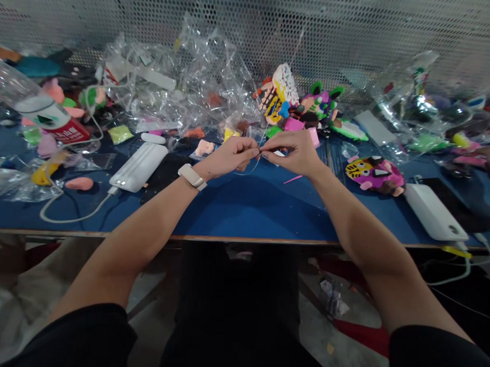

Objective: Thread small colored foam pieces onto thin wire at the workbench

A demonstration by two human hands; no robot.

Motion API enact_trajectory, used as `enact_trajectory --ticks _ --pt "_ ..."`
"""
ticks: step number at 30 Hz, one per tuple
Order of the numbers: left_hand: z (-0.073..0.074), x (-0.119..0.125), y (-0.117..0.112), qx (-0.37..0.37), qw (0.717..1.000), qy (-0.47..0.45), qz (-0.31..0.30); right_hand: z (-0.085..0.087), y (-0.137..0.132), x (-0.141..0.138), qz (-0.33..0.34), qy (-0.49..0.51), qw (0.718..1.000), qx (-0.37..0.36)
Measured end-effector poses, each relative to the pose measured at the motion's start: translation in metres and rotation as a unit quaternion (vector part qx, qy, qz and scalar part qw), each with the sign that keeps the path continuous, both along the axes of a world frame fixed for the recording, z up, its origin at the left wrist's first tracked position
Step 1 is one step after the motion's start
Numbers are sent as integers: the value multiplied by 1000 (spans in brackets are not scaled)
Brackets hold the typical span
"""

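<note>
My left hand (pixel 231 156) and my right hand (pixel 294 151) meet over the blue table (pixel 237 205), fingertips pinched together. Between them runs a thin clear thread or wire (pixel 257 160) that loops down a little below the fingers. Each hand pinches one part of it. A pale watch (pixel 192 176) sits on my left wrist. A small pink sliver (pixel 293 179) lies on the table just under my right hand. Whether a needle is in the fingers is too small to tell.
Crumpled clear plastic bags (pixel 185 84) pile up behind the hands. Colourful foam craft figures (pixel 302 104) stand at the back; a pink and yellow one (pixel 375 173) lies right. White power banks (pixel 139 166) (pixel 434 211) with cables sit either side. A plastic bottle (pixel 33 102) lies far left.
</note>
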State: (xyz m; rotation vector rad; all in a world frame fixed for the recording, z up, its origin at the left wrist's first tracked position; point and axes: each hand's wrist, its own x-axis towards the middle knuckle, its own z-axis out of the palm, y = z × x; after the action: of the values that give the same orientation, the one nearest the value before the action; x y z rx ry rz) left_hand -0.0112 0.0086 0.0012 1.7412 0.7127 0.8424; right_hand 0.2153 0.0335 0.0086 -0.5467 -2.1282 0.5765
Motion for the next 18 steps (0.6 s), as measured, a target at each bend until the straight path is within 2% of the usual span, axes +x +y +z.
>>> enact_trajectory --ticks 5,18 --pt "2 -1 -1 12 1000 1 -3 -4 4 0 12 -2 998 60" --pt "-2 -1 4 65 997 29 13 -7 6 1 -8 -21 997 79"
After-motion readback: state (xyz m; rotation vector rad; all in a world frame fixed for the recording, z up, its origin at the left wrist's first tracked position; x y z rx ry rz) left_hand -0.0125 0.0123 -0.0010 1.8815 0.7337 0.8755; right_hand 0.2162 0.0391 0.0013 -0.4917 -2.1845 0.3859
